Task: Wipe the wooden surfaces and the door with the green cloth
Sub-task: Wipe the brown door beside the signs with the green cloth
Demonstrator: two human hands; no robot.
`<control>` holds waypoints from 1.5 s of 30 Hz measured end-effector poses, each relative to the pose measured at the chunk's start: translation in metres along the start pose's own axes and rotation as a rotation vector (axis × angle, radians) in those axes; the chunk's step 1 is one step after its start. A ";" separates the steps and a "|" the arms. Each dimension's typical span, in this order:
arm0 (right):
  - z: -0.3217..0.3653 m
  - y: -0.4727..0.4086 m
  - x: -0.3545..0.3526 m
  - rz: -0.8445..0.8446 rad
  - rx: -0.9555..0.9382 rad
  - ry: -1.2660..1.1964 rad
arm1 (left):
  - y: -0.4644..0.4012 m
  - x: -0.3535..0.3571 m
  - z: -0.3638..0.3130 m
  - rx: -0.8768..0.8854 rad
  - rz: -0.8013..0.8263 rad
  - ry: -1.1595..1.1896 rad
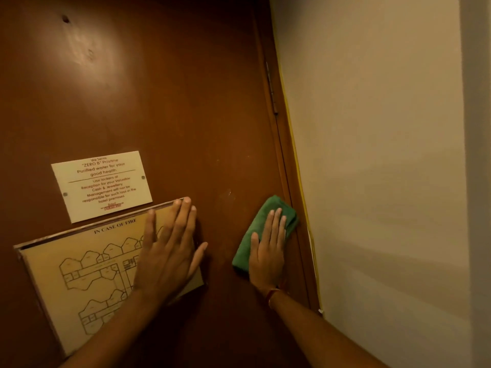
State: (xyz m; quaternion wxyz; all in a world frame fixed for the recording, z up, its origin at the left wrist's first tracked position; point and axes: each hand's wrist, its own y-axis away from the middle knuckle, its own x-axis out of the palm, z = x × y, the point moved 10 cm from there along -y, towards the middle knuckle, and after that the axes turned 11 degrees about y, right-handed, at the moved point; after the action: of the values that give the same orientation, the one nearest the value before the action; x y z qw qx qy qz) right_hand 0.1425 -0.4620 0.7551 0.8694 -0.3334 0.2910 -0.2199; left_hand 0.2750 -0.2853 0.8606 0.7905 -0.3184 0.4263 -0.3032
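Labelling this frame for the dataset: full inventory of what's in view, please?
door: 1, dark brown wood, fills left and centre
hinge: 1, metal, door's right edge, upper part
hotel notice plate: 1, cream with red text, screwed to door, left of centre
fire evacuation plan: 1, tan, framed, headed IN CASE OF FIRE, just below the notice
wall: 1, cream, right side
green cloth: 1, green, folded, flat against door near its right edge
left hand: 1, flat on the plan's right part
right hand: 1, flat on the cloth, band at wrist
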 end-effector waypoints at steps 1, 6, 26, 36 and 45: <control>-0.006 0.012 0.006 0.010 -0.046 0.003 | 0.000 -0.002 0.003 -0.008 -0.008 -0.024; -0.039 0.031 0.015 -0.009 -0.009 0.023 | 0.001 0.000 0.008 -0.007 -0.030 -0.092; 0.045 -0.055 -0.023 -0.024 -0.321 0.070 | -0.001 -0.002 0.008 0.010 -0.043 -0.096; -0.017 0.038 0.018 0.084 -0.341 0.102 | -0.002 -0.017 0.030 -0.022 -0.034 -0.077; 0.071 0.023 0.006 0.036 -0.652 0.133 | -0.004 -0.020 0.038 -0.045 -0.002 -0.068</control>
State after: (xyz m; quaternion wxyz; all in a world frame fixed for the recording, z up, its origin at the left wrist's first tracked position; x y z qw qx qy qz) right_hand 0.1976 -0.4170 0.7800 0.6999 -0.5738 0.4078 -0.1211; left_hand 0.2976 -0.2636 0.8900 0.7970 -0.3465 0.4055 -0.2835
